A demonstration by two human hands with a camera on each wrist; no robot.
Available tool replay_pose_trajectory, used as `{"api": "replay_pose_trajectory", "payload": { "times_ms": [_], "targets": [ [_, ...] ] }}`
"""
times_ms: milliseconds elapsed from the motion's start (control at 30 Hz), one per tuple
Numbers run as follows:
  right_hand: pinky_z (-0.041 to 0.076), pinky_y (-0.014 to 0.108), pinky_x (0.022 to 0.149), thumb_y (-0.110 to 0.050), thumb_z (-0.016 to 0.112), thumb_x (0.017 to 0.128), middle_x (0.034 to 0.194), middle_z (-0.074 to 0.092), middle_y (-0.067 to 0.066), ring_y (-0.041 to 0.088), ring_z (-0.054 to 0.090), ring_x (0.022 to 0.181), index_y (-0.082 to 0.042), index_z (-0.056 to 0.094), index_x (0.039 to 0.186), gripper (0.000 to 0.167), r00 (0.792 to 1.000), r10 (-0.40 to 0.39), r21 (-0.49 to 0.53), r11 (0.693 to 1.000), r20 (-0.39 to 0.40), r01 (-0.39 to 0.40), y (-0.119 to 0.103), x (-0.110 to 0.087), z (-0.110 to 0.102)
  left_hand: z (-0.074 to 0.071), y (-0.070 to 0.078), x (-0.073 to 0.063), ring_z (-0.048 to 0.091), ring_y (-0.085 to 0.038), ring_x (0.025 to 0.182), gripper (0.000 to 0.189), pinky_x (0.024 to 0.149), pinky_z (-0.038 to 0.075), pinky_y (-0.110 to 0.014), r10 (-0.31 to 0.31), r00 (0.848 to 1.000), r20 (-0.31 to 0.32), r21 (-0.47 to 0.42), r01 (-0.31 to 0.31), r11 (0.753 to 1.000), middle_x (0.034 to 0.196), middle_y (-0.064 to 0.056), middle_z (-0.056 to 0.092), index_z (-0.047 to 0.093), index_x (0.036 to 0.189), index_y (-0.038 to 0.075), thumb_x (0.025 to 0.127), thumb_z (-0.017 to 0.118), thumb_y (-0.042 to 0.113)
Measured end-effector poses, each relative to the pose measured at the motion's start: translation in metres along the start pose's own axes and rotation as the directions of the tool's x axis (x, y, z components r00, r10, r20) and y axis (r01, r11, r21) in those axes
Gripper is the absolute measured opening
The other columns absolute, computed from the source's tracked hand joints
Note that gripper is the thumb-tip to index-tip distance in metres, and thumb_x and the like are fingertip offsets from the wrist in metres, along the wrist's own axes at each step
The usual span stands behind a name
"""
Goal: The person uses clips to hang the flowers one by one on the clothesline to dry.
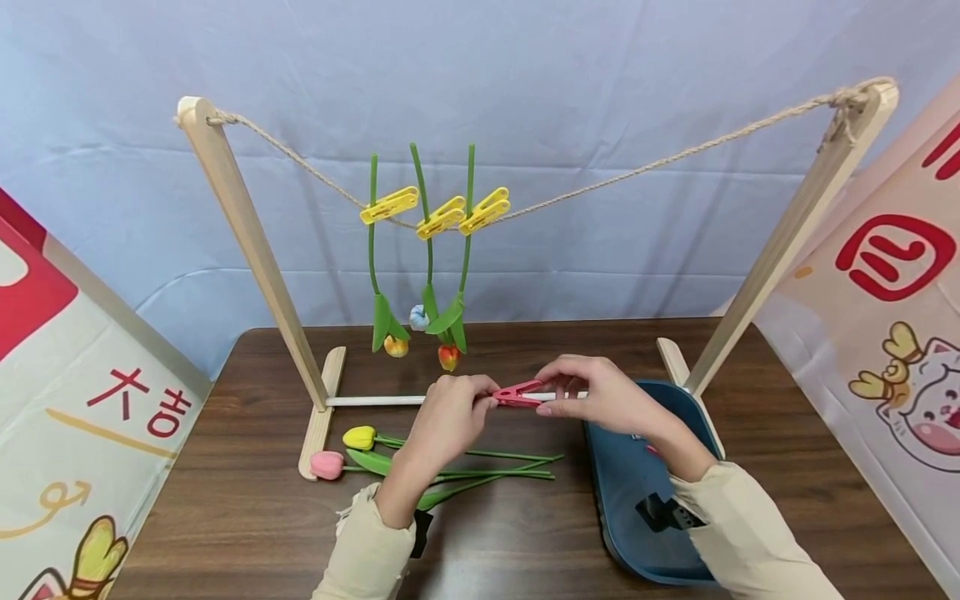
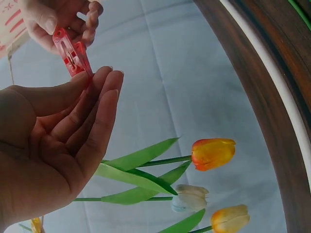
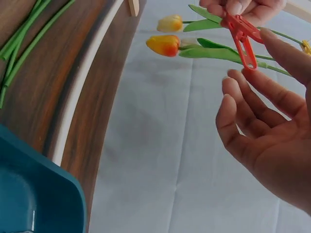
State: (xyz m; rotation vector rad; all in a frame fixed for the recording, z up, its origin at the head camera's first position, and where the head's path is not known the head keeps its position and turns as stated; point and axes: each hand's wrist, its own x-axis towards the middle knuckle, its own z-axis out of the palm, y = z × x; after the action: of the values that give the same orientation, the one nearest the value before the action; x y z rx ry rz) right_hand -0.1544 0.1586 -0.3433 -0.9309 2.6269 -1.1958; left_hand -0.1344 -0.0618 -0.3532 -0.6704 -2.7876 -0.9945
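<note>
Head view: the red clothespin point(image 1: 513, 392) is held between the left hand point(image 1: 452, 412), at 9 o'clock, and the right hand point(image 1: 602, 395), at 3; thumb and fingers of each are clamped on opposite ends. Three clipped tulips point(image 1: 448, 317) hang toward 10 o'clock; a blue basin point(image 1: 628, 467) stands toward 4.

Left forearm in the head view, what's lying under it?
Tulips: a yellow head and a pink head show on one side, green stems on the other. The left forearm covers the stretch between; whether another bloom is hidden there, I can't tell.
</note>
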Motion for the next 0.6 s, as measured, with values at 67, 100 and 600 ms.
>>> {"api": "replay_pose_trajectory", "payload": {
  "times_ms": [67, 100, 600],
  "targets": [
    [0.046, 0.027, 0.063, -0.018, 0.071, 0.079, 0.090, 0.057, 0.001, 0.013, 0.052, 0.074, -0.005, 0.064, 0.104, 0.029, 0.999, -0.019, 0.027, 0.999, -0.037, 0.020, 0.002, 0.000, 0.002, 0.001, -0.001, 0.000, 0.042, -0.008, 0.048, 0.006, 0.046, 0.036, -0.022, -0.008, 1.000, -0.003, -0.013, 0.008, 1.000, 0.072, -0.002, 0.065, 0.070, 0.087, 0.006, 0.085, 0.064, 0.007],
    [0.046, 0.027, 0.064, -0.016, 0.071, 0.080, 0.092, 0.057, 0.003, 0.014, 0.053, 0.075, -0.005, 0.064, 0.104, 0.028, 0.998, -0.029, 0.040, 0.999, -0.057, 0.031, 0.003, 0.000, 0.003, 0.001, -0.001, 0.001, 0.042, -0.008, 0.048, 0.006, 0.046, 0.036, -0.022, -0.010, 1.000, -0.002, -0.020, 0.010, 1.000, 0.072, -0.002, 0.065, 0.070, 0.088, 0.006, 0.085, 0.064, 0.007],
    [0.044, 0.027, 0.061, -0.006, 0.069, 0.081, 0.086, 0.057, 0.006, 0.016, 0.053, 0.070, 0.000, 0.064, 0.100, 0.021, 0.982, 0.094, 0.063, 0.994, -0.161, -0.085, 0.017, -0.008, 0.000, 0.028, -0.049, 0.008, 0.041, -0.012, 0.050, 0.023, 0.046, 0.034, -0.025, -0.202, 0.956, 0.210, 0.174, 0.167, 0.970, 0.055, 0.003, 0.047, 0.055, 0.060, 0.011, 0.077, 0.061, -0.003]
  ]
}}
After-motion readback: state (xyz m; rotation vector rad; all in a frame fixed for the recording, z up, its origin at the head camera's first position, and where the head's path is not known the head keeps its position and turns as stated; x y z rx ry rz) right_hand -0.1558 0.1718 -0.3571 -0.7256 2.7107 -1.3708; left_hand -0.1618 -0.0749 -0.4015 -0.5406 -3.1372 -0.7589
